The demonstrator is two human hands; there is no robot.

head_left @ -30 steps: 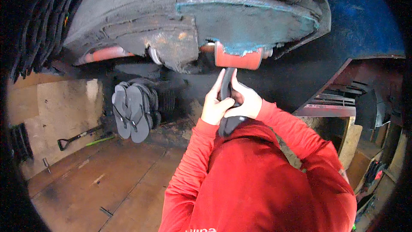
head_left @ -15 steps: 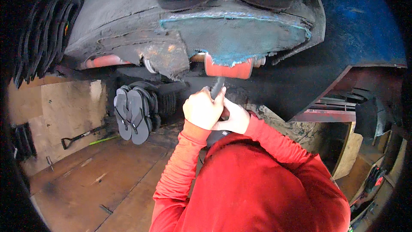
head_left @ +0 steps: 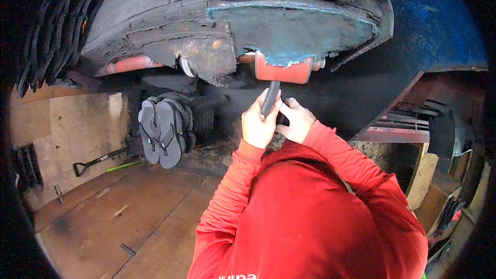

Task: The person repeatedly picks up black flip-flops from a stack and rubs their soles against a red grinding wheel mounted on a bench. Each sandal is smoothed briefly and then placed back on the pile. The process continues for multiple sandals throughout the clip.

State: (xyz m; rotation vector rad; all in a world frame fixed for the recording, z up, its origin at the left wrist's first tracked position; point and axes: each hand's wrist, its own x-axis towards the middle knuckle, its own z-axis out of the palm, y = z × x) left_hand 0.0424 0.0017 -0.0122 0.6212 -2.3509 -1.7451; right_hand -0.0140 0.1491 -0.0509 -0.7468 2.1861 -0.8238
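Note:
My left hand [head_left: 258,125] is closed round a dark grey flip-flop [head_left: 270,98], which I see almost edge-on and tilted upward. Its upper end meets the lower edge of an orange sanding drum [head_left: 287,74], and it seems to touch there. On the other side, my right hand [head_left: 298,120] grips the same flip-flop with thumb and fingers; part of the sole and strap is hidden between the hands. A ragged, dust-covered cloth guard [head_left: 305,33] with a bluish patch hangs over the drum's top.
Grey flip-flops [head_left: 161,129] hang in a row left of my hands. More dark, dusty ones [head_left: 57,31] hang at the upper left. A second orange roller [head_left: 135,64] shows under the machine. On the right stand a blue panel [head_left: 439,26] and a wooden shelf [head_left: 421,178].
Both hands have shifted right and slightly up in view, with the flip-flop still held at the drum. My right hand's fingers have changed their hold. The whole view has shifted a little.

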